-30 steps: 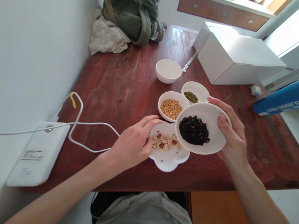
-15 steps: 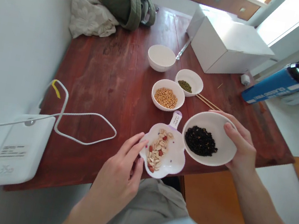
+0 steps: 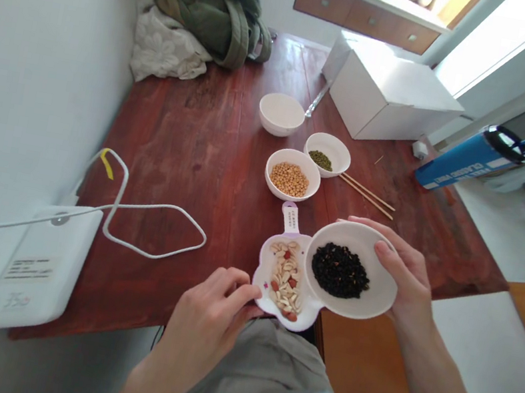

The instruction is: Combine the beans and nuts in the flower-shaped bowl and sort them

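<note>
My right hand [image 3: 405, 276] grips a white bowl [image 3: 380, 292] by its right side, tilted toward me, with black beans or seeds [image 3: 341, 271] pooled on its left. Beside and partly under that bowl lies a white flower-shaped dish [image 3: 307, 316] with a purple rim and a short handle, holding peeled peanuts [image 3: 285, 275], a few with red skins. My left hand [image 3: 218, 304] is closed at the dish's lower left rim, thumb on the edge; its other fingertips are hidden below. Just beyond the dish handle stands a bowl of yellow soybeans [image 3: 290, 180].
Behind the soybeans are a bowl of green beans [image 3: 320, 160], chopsticks [image 3: 369, 195] and a white bowl [image 3: 280, 117]. A white box [image 3: 395, 105] and blue bottle [image 3: 472, 159] stand right. A green bag [image 3: 209, 4], a cable [image 3: 155, 255] and a white device [image 3: 44, 266] lie left.
My left hand has moved from resting with spread fingers at the dish to pinching its rim. The dish has turned slightly, and the bowl of black beans now overlaps it more.
</note>
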Action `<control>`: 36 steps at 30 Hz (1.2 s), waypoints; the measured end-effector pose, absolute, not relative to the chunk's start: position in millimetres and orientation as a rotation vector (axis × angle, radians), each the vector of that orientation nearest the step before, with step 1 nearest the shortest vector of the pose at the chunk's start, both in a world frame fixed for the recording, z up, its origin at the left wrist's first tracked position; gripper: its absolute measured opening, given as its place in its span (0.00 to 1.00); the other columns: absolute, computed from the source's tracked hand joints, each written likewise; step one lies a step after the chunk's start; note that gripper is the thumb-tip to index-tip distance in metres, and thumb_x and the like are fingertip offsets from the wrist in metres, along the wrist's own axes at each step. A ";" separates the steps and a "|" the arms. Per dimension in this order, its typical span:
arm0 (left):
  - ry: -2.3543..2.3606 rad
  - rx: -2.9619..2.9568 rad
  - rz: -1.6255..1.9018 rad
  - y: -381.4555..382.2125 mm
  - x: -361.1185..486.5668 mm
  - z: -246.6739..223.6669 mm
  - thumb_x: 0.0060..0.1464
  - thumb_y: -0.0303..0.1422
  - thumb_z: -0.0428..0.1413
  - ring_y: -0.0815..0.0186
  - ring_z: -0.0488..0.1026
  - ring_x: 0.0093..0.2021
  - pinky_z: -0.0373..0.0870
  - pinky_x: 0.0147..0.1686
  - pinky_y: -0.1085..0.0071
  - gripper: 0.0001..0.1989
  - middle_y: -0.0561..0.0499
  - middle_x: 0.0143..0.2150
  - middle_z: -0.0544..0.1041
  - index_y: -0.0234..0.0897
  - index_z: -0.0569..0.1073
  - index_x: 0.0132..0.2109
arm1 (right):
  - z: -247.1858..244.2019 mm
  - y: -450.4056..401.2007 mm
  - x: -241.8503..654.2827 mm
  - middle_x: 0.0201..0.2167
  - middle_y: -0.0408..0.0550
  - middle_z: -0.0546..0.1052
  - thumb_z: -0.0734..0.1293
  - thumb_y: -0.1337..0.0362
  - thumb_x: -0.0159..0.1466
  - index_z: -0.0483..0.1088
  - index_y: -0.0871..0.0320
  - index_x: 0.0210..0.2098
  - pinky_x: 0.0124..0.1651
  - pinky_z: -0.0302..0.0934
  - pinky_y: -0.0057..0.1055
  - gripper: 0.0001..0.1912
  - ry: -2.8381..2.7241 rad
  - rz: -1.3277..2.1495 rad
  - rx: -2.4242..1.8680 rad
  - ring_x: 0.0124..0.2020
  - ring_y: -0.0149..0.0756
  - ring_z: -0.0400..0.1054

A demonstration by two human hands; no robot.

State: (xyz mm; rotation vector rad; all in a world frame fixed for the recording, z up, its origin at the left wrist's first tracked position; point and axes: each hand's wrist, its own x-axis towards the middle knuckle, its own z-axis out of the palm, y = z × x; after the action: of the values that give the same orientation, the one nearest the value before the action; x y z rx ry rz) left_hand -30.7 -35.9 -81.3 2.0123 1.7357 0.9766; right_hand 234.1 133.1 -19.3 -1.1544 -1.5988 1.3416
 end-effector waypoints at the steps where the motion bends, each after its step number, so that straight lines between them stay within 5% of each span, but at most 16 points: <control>1: 1.743 1.990 1.005 -38.4 -24.6 -84.2 0.72 0.31 0.62 0.60 0.80 0.41 0.75 0.39 0.66 0.03 0.50 0.45 0.79 0.42 0.77 0.50 | -18.9 128.0 229.7 0.54 0.50 0.89 0.71 0.48 0.72 0.84 0.48 0.57 0.48 0.81 0.39 0.19 -1.647 1.304 -1.149 0.51 0.51 0.85; 5: 1.751 1.820 1.115 -45.1 -12.0 -94.3 0.71 0.31 0.63 0.61 0.80 0.42 0.76 0.40 0.67 0.07 0.52 0.44 0.80 0.43 0.74 0.51 | -20.4 106.5 213.0 0.59 0.48 0.87 0.68 0.54 0.76 0.83 0.48 0.60 0.59 0.77 0.36 0.18 -1.907 1.090 -1.074 0.58 0.46 0.83; 9: 1.823 1.679 1.152 -45.9 -13.4 -98.5 0.67 0.43 0.68 0.60 0.79 0.39 0.78 0.39 0.66 0.18 0.52 0.44 0.80 0.44 0.70 0.55 | -22.9 94.3 199.3 0.62 0.48 0.85 0.67 0.60 0.77 0.80 0.50 0.62 0.66 0.73 0.34 0.18 -2.095 0.864 -0.959 0.63 0.43 0.80; 13: 1.855 1.706 1.133 -41.3 -12.0 -99.7 0.67 0.59 0.62 0.57 0.82 0.45 0.81 0.42 0.63 0.30 0.45 0.54 0.81 0.43 0.68 0.62 | -23.9 90.1 188.7 0.63 0.48 0.84 0.67 0.64 0.76 0.78 0.50 0.65 0.68 0.72 0.33 0.20 -2.195 0.731 -0.914 0.65 0.41 0.79; 18: 1.893 1.740 1.143 -34.2 -4.4 -101.2 0.62 0.64 0.61 0.52 0.85 0.50 0.82 0.45 0.60 0.36 0.40 0.61 0.80 0.42 0.66 0.61 | -23.3 82.7 181.5 0.65 0.52 0.82 0.66 0.68 0.75 0.75 0.54 0.67 0.69 0.71 0.32 0.23 -2.282 0.578 -0.893 0.66 0.40 0.78; 36: 1.904 1.688 1.176 -35.7 0.0 -102.6 0.58 0.48 0.74 0.52 0.85 0.51 0.83 0.44 0.61 0.35 0.45 0.55 0.81 0.43 0.62 0.59 | -16.9 66.0 177.3 0.67 0.55 0.80 0.68 0.69 0.70 0.71 0.49 0.73 0.64 0.78 0.45 0.32 -2.369 0.271 -0.875 0.65 0.52 0.80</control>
State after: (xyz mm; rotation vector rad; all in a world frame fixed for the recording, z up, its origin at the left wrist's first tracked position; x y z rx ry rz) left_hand 0.0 -35.7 -102.6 1.6877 1.9039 1.1758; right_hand 177.3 66.0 -16.9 -0.8745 -2.3688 0.2709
